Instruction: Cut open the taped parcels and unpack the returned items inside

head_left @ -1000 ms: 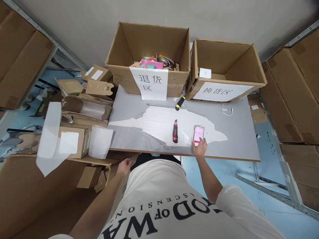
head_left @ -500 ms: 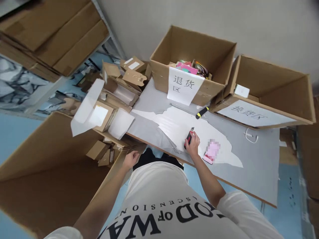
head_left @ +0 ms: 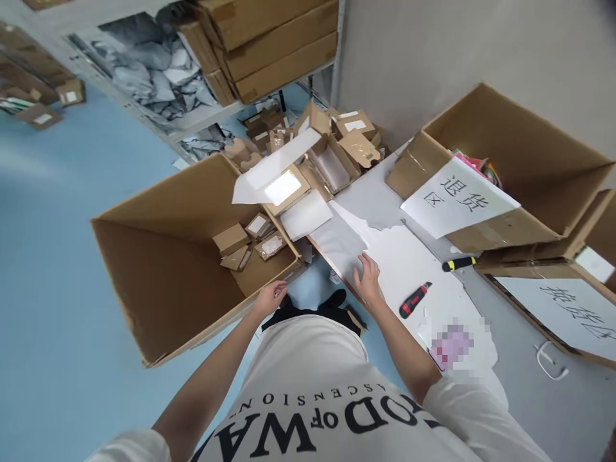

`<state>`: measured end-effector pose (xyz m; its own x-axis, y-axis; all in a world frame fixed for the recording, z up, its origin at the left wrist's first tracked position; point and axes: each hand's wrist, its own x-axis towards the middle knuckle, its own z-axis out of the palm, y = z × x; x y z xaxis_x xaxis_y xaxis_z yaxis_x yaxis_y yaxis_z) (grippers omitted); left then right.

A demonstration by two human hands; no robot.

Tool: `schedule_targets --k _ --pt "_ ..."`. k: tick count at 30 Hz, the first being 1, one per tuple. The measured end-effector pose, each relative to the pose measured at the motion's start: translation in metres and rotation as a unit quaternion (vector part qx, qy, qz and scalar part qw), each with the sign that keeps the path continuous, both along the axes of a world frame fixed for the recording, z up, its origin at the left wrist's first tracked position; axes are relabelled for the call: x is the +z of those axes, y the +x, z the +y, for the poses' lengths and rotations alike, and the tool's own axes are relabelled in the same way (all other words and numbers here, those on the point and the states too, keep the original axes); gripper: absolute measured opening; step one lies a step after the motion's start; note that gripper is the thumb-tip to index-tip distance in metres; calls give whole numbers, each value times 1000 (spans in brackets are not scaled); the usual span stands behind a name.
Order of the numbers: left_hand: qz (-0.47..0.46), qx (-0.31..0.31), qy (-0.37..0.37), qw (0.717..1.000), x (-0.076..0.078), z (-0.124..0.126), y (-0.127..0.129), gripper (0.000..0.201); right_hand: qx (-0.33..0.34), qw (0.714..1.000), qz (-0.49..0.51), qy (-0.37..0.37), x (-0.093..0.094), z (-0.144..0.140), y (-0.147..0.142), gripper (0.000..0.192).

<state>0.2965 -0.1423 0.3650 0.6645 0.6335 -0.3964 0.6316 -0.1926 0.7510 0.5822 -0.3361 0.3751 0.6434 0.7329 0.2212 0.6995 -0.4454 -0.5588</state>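
Note:
My right hand [head_left: 368, 277] lies flat and open on the near edge of the grey table [head_left: 529, 391], holding nothing. A red-and-black utility knife [head_left: 414, 299] lies just right of it, and a phone [head_left: 451, 345] lies farther right on the white patch. My left hand [head_left: 270, 298] rests with curled fingers at the near rim of a large open cardboard box [head_left: 158, 269] on the floor. Whether it grips the rim is unclear. Several small cartons [head_left: 231, 239] lie inside that box.
A yellow-and-black cutter [head_left: 458, 263] lies by a labelled open box [head_left: 500, 167] with colourful items; a second labelled box [head_left: 568, 301] stands right. Opened small cartons [head_left: 308, 167] pile at the table's left end. Shelves with flat cardboard [head_left: 269, 38] stand behind. A white cable [head_left: 548, 358] lies on the table.
My view has swung left toward the floor box. My right hand left the phone, passed over the red knife and now lies flat on the table edge. My left hand stays low.

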Motion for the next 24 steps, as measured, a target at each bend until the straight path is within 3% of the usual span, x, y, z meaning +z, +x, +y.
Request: schedule_targets --k 8,14,17,20,24 --pt "-48 75 -13 996 -4 57 -98 44 88 996 0 26 13 97 -89 42" --pt "-35 181 13 983 -25 117 -157 49 190 981 37 18 20 173 -135 46" --pt "-54 297 -3 953 -35 145 -178 59 235 967 91 -19 19 215 -150 56" --pt "-107 408 -29 906 -41 168 -192 62 248 955 158 -43 15 255 -160 65" --pt "-144 478 -23 866 -49 188 -198 63 235 943 229 -63 1 301 -166 73"
